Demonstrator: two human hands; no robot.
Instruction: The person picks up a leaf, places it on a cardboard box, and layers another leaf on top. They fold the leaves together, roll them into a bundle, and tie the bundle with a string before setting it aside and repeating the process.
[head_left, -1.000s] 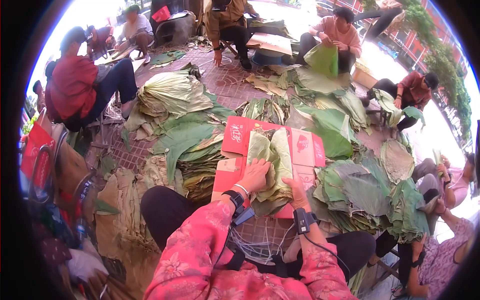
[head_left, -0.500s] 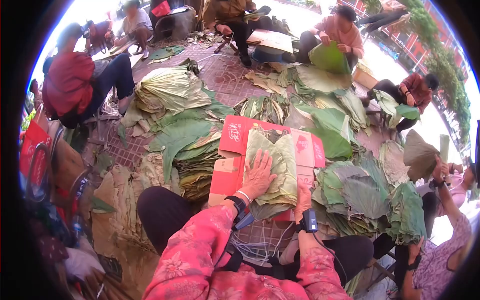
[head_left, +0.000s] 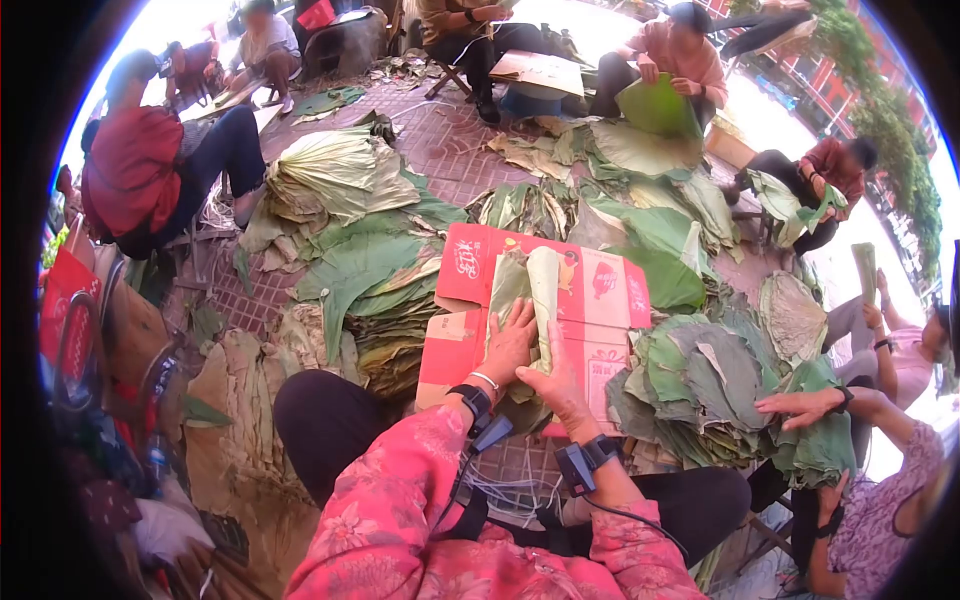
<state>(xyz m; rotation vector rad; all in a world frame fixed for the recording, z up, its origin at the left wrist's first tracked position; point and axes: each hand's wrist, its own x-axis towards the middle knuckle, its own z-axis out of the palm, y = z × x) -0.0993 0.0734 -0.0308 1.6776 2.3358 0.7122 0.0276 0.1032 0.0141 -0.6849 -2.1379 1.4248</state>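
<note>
A dried lotus leaf [head_left: 543,288], pale green-brown and folded into a narrow upright strip, lies on a flattened red cardboard box [head_left: 606,325] over my lap. My left hand [head_left: 511,345] rests on the strip's left side with its fingers stretched out, pressing down. Along the right edge of the fold is my right hand [head_left: 558,385], its thumb and fingers apart and touching the leaf. The leaf's lower end is partly hidden behind my hands.
Stacked leaves lie at the right [head_left: 700,385] and at the left [head_left: 375,270]. A co-worker's hand [head_left: 800,405] reaches onto the right stack. Several seated people surround the leaf piles on brick paving [head_left: 440,150]. White strings [head_left: 515,490] lie below the cardboard.
The leaf's right side has been folded over leftward, making it much narrower. My right hand has moved left with it. A co-worker's hand has come onto the right stack.
</note>
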